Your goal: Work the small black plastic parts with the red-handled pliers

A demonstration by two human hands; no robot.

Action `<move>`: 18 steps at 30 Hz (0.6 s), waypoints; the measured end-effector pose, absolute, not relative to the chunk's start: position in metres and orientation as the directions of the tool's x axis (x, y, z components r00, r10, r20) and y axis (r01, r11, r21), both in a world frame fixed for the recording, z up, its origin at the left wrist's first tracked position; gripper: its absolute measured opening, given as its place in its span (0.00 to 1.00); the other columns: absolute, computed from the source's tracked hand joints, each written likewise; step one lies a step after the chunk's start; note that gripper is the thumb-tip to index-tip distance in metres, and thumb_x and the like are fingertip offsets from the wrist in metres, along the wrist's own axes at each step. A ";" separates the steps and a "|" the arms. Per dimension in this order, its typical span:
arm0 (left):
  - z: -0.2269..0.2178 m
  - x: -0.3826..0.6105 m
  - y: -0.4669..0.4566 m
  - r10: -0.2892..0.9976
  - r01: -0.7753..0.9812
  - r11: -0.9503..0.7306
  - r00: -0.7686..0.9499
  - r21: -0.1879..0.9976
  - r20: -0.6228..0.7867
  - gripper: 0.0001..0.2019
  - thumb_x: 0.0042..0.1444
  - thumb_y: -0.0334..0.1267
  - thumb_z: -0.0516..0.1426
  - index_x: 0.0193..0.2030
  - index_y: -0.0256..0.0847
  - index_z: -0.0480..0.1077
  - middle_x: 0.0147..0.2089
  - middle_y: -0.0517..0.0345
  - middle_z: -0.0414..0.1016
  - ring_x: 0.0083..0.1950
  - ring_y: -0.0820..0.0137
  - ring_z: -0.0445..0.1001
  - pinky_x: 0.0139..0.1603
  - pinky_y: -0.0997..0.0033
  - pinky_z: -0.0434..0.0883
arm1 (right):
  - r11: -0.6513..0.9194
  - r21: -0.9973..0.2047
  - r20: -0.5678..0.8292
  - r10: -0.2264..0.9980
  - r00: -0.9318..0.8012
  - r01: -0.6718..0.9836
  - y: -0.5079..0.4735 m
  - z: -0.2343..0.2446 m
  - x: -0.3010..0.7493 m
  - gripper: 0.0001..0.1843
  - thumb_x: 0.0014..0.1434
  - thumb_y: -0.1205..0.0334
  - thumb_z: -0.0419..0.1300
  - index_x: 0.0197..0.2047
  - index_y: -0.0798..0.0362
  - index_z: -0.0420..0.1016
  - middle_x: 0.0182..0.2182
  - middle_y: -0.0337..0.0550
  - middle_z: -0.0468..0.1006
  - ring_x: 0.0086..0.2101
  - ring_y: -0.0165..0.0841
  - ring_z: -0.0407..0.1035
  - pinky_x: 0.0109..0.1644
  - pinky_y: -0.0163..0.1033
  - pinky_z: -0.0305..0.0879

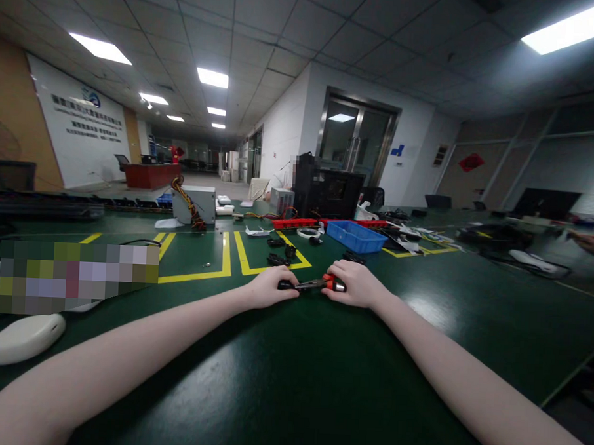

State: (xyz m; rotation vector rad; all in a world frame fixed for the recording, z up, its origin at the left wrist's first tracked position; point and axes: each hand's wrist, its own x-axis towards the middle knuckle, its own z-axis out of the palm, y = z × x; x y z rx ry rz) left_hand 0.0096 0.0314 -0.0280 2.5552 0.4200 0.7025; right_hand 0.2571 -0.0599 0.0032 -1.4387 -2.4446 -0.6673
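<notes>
Both my arms reach forward over a dark green table [290, 379]. My right hand [356, 284] is closed round the red handles of a pair of pliers [318, 284]. The pliers' thin jaws point left toward my left hand [269, 288], which is closed on a small black part [285, 285] at the jaws' tip. The two hands rest on the table, almost touching. Several small black parts [278, 260] lie just beyond them inside a yellow-taped square.
A blue bin [355, 236], a red tray [294, 223], a grey power supply box [194, 205] with coloured wires and a black computer case [328, 192] stand at the back. A white oval object [23, 337] lies near left. Another person's hand [591, 245] shows far right.
</notes>
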 end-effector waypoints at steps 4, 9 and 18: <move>-0.027 0.009 0.031 0.410 0.182 -0.847 0.821 0.499 0.397 0.08 0.56 0.39 0.60 0.40 0.38 0.75 0.42 0.54 0.74 0.45 0.65 0.73 0.50 0.68 0.67 | 0.410 0.258 0.418 0.769 -0.484 0.875 -0.060 0.002 0.258 0.17 0.57 0.46 0.57 0.34 0.53 0.69 0.31 0.46 0.73 0.32 0.35 0.66 0.36 0.38 0.59; -0.027 0.010 0.032 0.419 0.195 -0.843 0.823 0.501 0.385 0.09 0.56 0.40 0.59 0.40 0.39 0.75 0.42 0.54 0.74 0.45 0.65 0.73 0.50 0.68 0.67 | 0.405 0.239 0.416 0.779 -0.469 0.883 -0.059 0.001 0.260 0.17 0.57 0.46 0.57 0.35 0.53 0.69 0.32 0.45 0.73 0.32 0.35 0.66 0.36 0.39 0.60; -0.029 0.010 0.032 0.415 0.184 -0.841 0.823 0.509 0.389 0.09 0.56 0.40 0.60 0.40 0.38 0.75 0.43 0.53 0.73 0.45 0.65 0.72 0.50 0.67 0.66 | 0.387 0.190 0.407 0.805 -0.431 0.902 -0.061 0.002 0.257 0.17 0.58 0.46 0.56 0.35 0.53 0.69 0.32 0.46 0.73 0.33 0.35 0.67 0.37 0.38 0.60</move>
